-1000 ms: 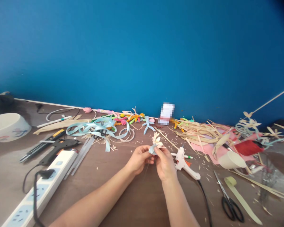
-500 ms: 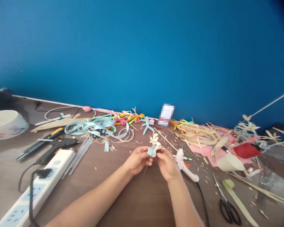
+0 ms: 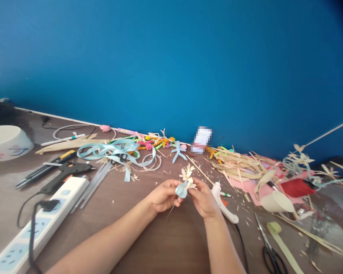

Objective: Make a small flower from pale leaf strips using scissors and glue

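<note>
My left hand (image 3: 160, 196) and my right hand (image 3: 203, 198) meet over the brown table (image 3: 165, 243), both pinched on a small craft flower (image 3: 185, 182). The flower has pale straw petals on top, a light blue ribbon piece wrapped below, and a thin stem that slants down to the left under my left hand. A white glue gun (image 3: 223, 202) lies just right of my right hand, its black cord running toward me.
A white power strip (image 3: 37, 220) with a black plug, a black glue gun (image 3: 64, 175) and loose blue ribbon (image 3: 114, 151) lie at left. A white bowl (image 3: 5, 142) stands far left. Straw strips (image 3: 240, 161), a paper cup (image 3: 276, 201) and scissors (image 3: 270, 247) are at right.
Both hands have shifted slightly toward me and lower with the flower. The blue ribbon piece now shows more open and flat between the fingers.
</note>
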`<state>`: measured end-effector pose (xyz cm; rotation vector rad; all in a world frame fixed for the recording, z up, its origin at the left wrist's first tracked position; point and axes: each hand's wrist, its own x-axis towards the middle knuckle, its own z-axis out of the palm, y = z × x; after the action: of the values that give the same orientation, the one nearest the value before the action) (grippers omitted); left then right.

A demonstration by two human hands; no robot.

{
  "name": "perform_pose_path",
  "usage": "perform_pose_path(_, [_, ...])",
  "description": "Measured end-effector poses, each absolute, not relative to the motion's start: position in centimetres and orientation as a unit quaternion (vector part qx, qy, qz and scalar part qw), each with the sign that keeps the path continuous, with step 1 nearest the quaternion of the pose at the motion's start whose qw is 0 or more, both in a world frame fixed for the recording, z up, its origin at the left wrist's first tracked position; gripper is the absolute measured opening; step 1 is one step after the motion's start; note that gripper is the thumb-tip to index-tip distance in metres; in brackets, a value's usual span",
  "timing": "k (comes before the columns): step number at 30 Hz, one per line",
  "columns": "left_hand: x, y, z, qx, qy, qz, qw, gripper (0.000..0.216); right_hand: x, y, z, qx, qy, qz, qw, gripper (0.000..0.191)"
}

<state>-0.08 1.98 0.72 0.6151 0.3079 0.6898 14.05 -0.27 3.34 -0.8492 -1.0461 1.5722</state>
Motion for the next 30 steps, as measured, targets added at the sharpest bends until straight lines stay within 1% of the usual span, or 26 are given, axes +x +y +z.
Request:
perform_pose_path(5, [-0.1,2.0,0.7,0.293,0.164,0.337,0.880,0.019,13.4,-0.1,3.3,-0.388,-0.397,0.636,0.536,0.005])
perform_pose_path(9, [-0.1,2.0,0.8,0.291,0.171,0.344,0.876,0.015,13.6,0.3,2.3,-0.464,-0.328,0.597,0.567,0.004])
perform_pose_path(14, [-0.1,2.1,0.6,0.287,0.167,0.359,0.872,0.014,14.4,0.6,1.2,-0.540,-0.279,0.542,0.580,0.002])
perform_pose_path(16, [-0.1,2.2,0.5,0.284,0.170,0.362,0.871,0.014,14.5,0.7,1.1,-0.535,-0.259,0.530,0.605,0.002])
perform_pose_path(20, [0.0,2.2,0.3,0.280,0.179,0.357,0.873,0.015,14.6,0.6,1.3,-0.461,-0.233,0.534,0.670,0.001])
perform_pose_path(22, [0.0,2.3,0.2,0.273,0.187,0.363,0.871,0.016,14.5,0.5,1.5,-0.426,-0.218,0.556,0.680,0.009])
perform_pose_path(25, [0.1,2.4,0.2,0.258,0.202,0.378,0.866,0.015,14.1,0.2,1.6,-0.388,-0.199,0.620,0.652,0.027])
perform_pose_path(26, [0.1,2.5,0.1,0.254,0.204,0.382,0.865,0.014,14.0,0.1,1.6,-0.377,-0.197,0.645,0.634,0.028])
perform_pose_path(30, [0.2,2.6,-0.2,0.259,0.201,0.375,0.867,0.012,13.1,0.0,1.6,-0.343,-0.225,0.715,0.566,0.015])
